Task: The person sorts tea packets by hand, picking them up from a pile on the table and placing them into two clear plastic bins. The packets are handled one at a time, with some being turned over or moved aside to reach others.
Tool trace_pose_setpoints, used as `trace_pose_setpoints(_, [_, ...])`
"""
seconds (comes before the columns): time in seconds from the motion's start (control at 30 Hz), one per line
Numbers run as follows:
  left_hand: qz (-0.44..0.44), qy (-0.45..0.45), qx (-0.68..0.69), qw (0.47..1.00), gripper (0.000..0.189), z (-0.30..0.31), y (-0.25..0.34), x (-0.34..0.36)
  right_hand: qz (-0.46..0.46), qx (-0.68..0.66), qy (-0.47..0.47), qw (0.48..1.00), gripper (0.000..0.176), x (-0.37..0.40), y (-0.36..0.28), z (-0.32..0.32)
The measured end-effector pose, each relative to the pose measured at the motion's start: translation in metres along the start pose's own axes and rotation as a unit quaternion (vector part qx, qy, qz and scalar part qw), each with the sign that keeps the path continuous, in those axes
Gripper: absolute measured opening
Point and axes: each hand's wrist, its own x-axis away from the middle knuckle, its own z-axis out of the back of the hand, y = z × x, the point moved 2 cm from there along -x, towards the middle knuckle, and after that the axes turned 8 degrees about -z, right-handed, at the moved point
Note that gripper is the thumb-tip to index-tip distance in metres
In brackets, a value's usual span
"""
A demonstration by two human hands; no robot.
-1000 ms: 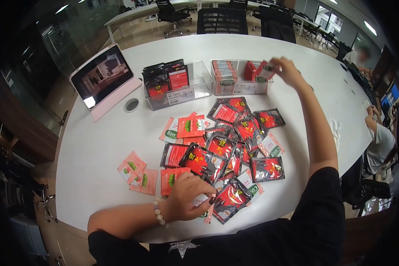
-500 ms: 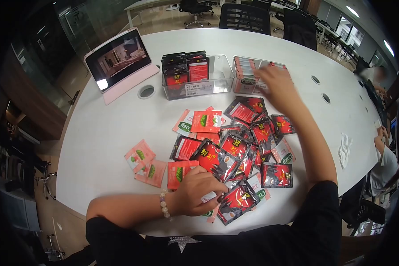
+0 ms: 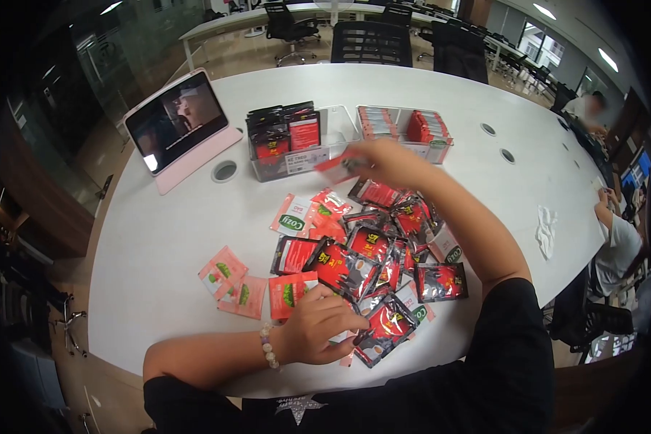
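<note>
My right hand [image 3: 389,163] is closed on a red-and-pink sachet [image 3: 338,170], blurred, in front of the two clear boxes. My left hand [image 3: 321,322] rests low on the pile with its fingers curled. Its fingertips are at the left edge of a black-and-red packet [image 3: 388,329]; what lies under the fingers is hidden. Several black-and-red packets [image 3: 346,267] and pink Cozy sachets [image 3: 294,214] overlap around it. Two pale pink sachets [image 3: 243,296] lie to the left.
The left clear box [image 3: 333,151] holds upright black packets [image 3: 271,137]. Pink sachets [image 3: 376,123] and red ones [image 3: 427,126] stand in the right box [image 3: 439,153]. A tablet [image 3: 177,119] stands at the left, a crumpled tissue [image 3: 547,231] lies right, and another person [image 3: 615,239] sits beyond.
My right hand has moved left and nearer from the right clear box, and a sachet now shows in it. My left hand has stayed on the pile. The view has shifted slightly.
</note>
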Motion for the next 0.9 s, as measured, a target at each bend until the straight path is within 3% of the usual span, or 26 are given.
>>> trace_pose_setpoints(0.07, [0.005, 0.005, 0.003, 1.000, 0.018, -0.001, -0.001, 0.001, -0.060, 0.040, 0.120, 0.990, 0.032, 0.016, 0.013, 0.037])
trace_pose_setpoints(0.13, [0.004, 0.006, -0.001, 1.000, 0.018, -0.001, -0.002, 0.001, -0.089, -0.026, 0.173, 0.981, 0.028, 0.028, 0.055, 0.069])
trace_pose_setpoints(0.2, [0.005, 0.011, -0.002, 1.000, 0.018, -0.002, -0.002, 0.001, -0.127, 0.053, 0.217, 0.966, 0.025, 0.049, 0.077, 0.099])
trace_pose_setpoints(0.47, [0.021, 0.016, 0.005, 1.000, 0.017, -0.003, -0.005, 0.000, -0.144, 0.217, 0.183, 0.948, 0.024, 0.081, 0.132, 0.107])
trace_pose_setpoints(0.8, [0.030, 0.013, 0.003, 0.999, 0.017, -0.004, -0.007, 0.001, -0.185, 0.345, 0.135, 0.910, 0.018, 0.077, 0.131, 0.058])
trace_pose_setpoints(0.9, [0.036, 0.004, 0.010, 0.999, 0.017, -0.002, -0.007, 0.000, -0.113, 0.419, 0.271, 0.859, 0.019, 0.076, 0.097, 0.053])
